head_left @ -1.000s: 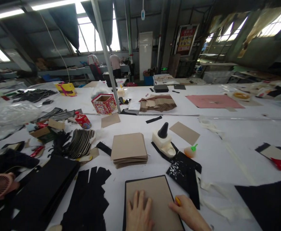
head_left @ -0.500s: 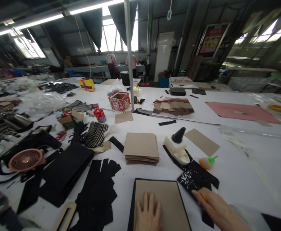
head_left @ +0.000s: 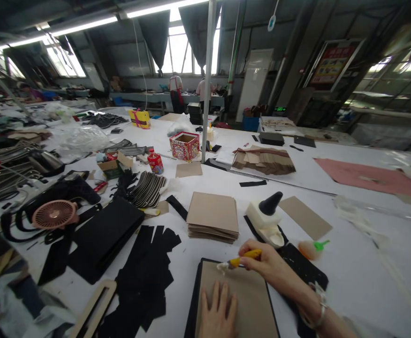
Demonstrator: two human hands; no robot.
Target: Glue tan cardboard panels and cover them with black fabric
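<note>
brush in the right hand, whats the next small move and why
Probably draw the brush down along the brown board. Its bristles sit at the board's top left edge, the right hand grips the yellow handle, and the left hand lies flat on the board, pinning it.

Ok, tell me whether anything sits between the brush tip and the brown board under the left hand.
Nothing visible does. The right hand holds the yellow-handled brush with its tip at the brown board's far edge; the left hand lies flat nearer the camera.

1. White table (head_left: 360,263), big, runs far back
2. Near centre: brown board (head_left: 247,305) on black sheet
3. Mid: cardboard stack (head_left: 212,219), glue bottle (head_left: 267,218)
4. Left: black strips (head_left: 145,277), pink fan (head_left: 54,214)
</note>
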